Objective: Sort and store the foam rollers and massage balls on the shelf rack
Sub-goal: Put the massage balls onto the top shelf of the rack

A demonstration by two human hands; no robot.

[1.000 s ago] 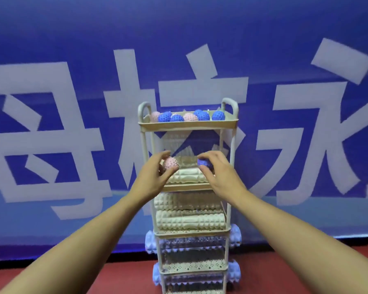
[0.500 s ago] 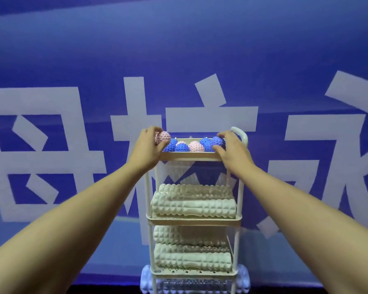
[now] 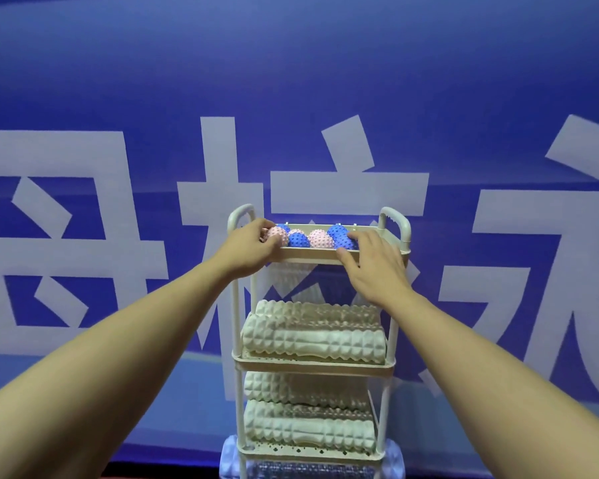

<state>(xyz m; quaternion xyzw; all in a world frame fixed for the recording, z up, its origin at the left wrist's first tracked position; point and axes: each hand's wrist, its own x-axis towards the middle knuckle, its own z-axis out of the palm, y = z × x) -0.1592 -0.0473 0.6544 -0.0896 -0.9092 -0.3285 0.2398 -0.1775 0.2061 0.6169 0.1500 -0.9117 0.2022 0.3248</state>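
On top tray (image 3: pixel 312 254): left hand (image 3: pixel 253 248) cupping pink ball (image 3: pixel 278 236), right hand (image 3: pixel 374 262) spread loose beside blue ball (image 3: pixel 346 242); light, springy, nubbed for grip, best pinched across middle

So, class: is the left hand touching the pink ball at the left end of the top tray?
Touching. The head view shows the left hand with fingers curled over the pink ball, no gap visible.

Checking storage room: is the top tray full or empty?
Partly full: the top tray holds pink and blue balls along its front.
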